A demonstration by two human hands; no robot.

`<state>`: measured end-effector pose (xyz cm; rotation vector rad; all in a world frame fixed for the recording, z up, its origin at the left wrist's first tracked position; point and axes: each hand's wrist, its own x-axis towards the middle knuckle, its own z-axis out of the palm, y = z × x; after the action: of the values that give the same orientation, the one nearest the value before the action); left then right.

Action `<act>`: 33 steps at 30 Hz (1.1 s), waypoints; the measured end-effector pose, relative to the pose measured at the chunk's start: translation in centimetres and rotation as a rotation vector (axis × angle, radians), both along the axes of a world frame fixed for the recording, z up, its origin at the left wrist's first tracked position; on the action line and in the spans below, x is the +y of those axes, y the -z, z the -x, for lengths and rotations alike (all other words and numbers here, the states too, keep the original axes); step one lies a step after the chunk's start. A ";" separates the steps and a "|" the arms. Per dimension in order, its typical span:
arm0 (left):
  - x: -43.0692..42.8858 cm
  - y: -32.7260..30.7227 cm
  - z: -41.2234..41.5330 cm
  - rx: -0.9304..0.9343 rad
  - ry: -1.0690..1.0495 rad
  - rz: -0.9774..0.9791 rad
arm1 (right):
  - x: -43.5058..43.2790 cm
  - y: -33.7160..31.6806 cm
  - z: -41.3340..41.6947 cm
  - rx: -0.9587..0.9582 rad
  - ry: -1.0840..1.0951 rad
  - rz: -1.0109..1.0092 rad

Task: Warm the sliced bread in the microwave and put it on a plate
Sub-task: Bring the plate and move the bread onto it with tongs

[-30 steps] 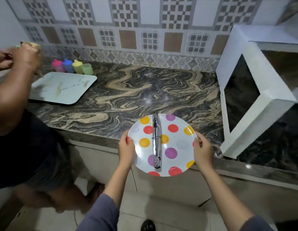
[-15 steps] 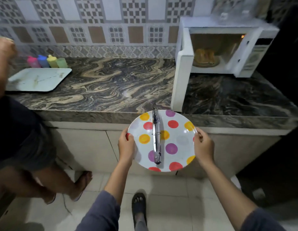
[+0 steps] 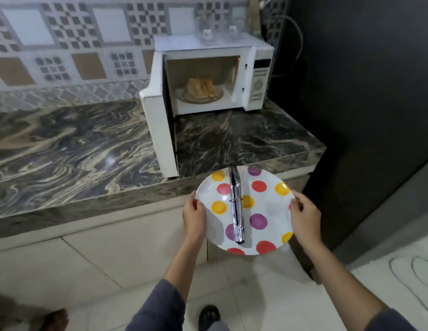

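A white plate with coloured dots is held level in front of the counter edge, metal tongs lying shut across its middle. My left hand grips the plate's left rim and my right hand grips its right rim. Beyond it a white microwave stands on the counter with its door swung open to the left. Inside, several slices of bread stand on the turntable dish.
The marble counter stretches left of the microwave. A dark wall or appliance stands to the right, with cables behind the microwave. Another person's foot shows at the bottom left on the tiled floor.
I have turned and stepped to the right with the plate. The microwave now sits straight ahead, and the tray, cups and the other person's body have slid out of view on the left.
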<state>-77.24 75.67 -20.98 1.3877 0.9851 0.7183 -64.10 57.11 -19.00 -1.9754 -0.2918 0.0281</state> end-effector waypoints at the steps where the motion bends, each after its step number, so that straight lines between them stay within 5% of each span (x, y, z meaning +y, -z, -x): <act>1: 0.3 -0.1 -1.6 -0.006 0.013 0.012 | 0.1 -0.2 -1.3 -0.015 0.006 0.004; 15: 12.7 -2.2 -22.3 0.046 0.023 -0.007 | 12.0 0.5 -20.8 -0.021 0.068 0.116; 22: 18.9 -1.8 -24.8 0.082 -0.028 0.007 | 19.5 1.5 -24.8 0.002 0.023 0.140; 33: 23.2 -0.9 -26.1 0.246 -0.228 -0.063 | 28.0 1.6 -31.2 -0.011 -0.233 0.457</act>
<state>-51.17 98.86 -20.08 1.4568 1.3399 0.7631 -32.87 85.12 -20.62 -2.3825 -0.5612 0.2538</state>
